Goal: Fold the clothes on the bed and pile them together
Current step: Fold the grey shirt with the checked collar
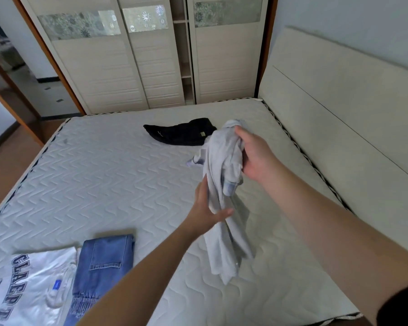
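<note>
A bare quilted mattress [99, 175] is seen before a white sliding-door wardrobe [151, 57], with a pale headboard [339, 109] at the right. A bunched light grey garment [224, 184] is held up over the mattress: its top is gripped by the right hand [252, 154], fingers curled round the cloth, while its middle is pinched between thumb and fingers of the left hand [207, 210]. A crumpled black garment [179, 135] lies beyond. Folded blue jeans [104, 264] and a white printed T-shirt [31, 285] are laid side by side, touching, at the near left.
</note>
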Action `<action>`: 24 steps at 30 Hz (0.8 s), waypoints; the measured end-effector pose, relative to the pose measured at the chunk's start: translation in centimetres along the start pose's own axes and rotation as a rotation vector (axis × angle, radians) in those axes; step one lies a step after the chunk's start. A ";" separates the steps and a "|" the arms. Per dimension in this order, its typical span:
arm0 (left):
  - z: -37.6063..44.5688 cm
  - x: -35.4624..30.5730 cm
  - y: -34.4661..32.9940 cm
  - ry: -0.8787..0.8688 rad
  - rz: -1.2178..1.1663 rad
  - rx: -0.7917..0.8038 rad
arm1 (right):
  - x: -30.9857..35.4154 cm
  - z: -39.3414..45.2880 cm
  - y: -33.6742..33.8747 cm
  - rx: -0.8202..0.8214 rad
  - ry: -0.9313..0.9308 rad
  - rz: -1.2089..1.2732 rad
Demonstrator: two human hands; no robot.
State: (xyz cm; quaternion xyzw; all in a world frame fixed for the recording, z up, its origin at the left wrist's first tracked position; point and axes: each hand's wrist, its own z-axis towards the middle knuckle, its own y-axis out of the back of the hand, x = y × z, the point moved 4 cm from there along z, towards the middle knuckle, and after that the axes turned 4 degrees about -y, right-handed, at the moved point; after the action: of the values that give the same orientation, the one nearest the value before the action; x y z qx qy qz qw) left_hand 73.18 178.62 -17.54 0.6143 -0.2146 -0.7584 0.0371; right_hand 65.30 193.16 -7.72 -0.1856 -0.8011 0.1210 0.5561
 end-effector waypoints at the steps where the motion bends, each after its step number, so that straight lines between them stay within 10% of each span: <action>1: -0.3 0.8 -0.6 0.058 -0.017 -0.012 | 0.2 0.0 -0.5 0.009 -0.013 0.025; 7: 0.3 1.7 -0.1 0.390 -0.081 -0.185 | 0.6 0.8 -1.8 0.130 -0.041 0.058; 24: 6.9 -1.0 -1.6 0.594 -0.452 -0.276 | -20.6 -4.6 11.3 -0.165 -0.102 -1.009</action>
State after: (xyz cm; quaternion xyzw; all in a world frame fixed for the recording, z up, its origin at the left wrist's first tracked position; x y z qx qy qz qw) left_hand 67.18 182.33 -16.15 0.8279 0.0500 -0.5585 0.0120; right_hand 77.88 194.41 -28.01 0.1869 -0.8239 -0.2168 0.4891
